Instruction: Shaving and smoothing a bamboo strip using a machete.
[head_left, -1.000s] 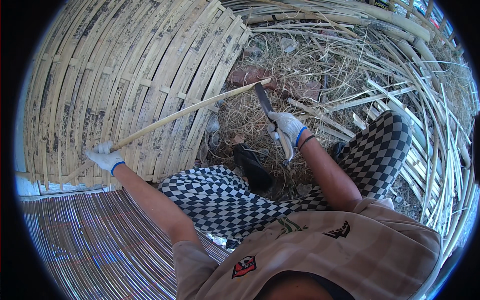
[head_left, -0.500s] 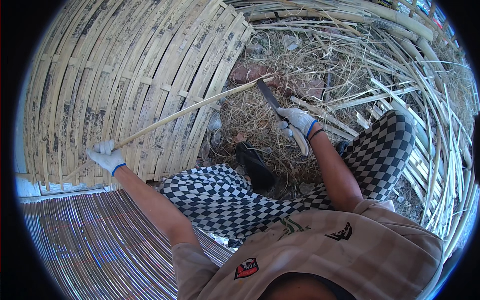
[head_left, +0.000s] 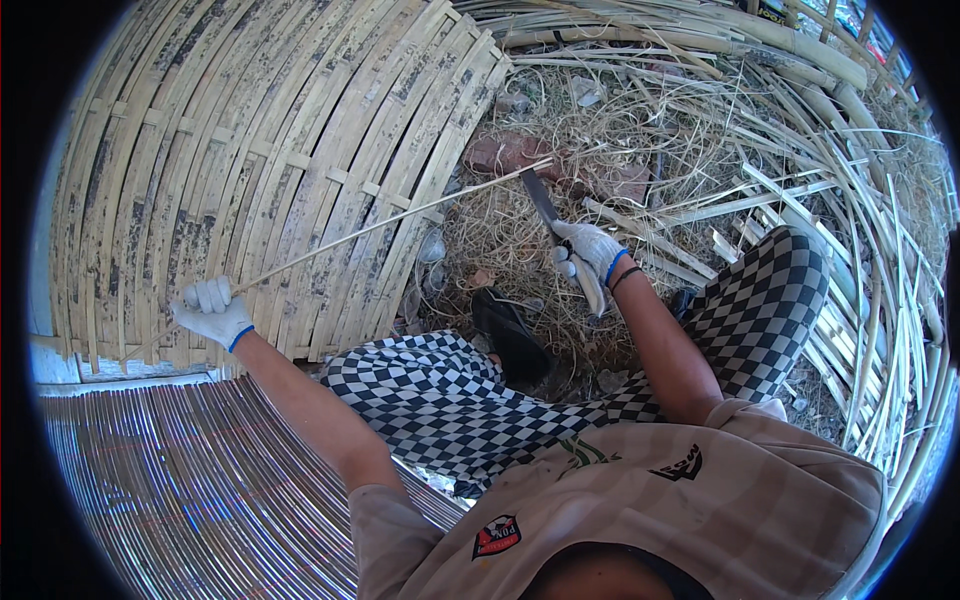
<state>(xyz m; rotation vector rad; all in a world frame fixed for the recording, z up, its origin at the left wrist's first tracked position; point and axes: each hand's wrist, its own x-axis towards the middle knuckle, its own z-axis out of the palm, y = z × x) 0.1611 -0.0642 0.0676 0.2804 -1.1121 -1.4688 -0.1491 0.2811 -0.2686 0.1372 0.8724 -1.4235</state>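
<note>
My left hand (head_left: 212, 308), in a white knit glove with a blue cuff, is closed around a long thin bamboo strip (head_left: 370, 229). The strip slants up and to the right, and its split-looking tip lies by the end of a knife blade. My right hand (head_left: 588, 258), gloved the same way, grips the knife (head_left: 541, 198) by its pale curved handle, which sticks out below the fist. The dark blade points up and left, its end touching or just under the strip near the tip. Part of the handle is hidden by my fingers.
A woven bamboo panel (head_left: 280, 160) fills the left. Bamboo shavings (head_left: 620, 120) and a reddish brick (head_left: 500, 154) lie on the ground ahead. Split bamboo lengths (head_left: 850, 320) are heaped along the right. A ribbed, shiny sheet (head_left: 200, 480) lies at lower left, and my dark shoe (head_left: 510, 333) is in the middle.
The bamboo strip has turned, showing a narrower side. My right hand and the knife have shifted slightly left and down; my left hand has stayed nearly in place.
</note>
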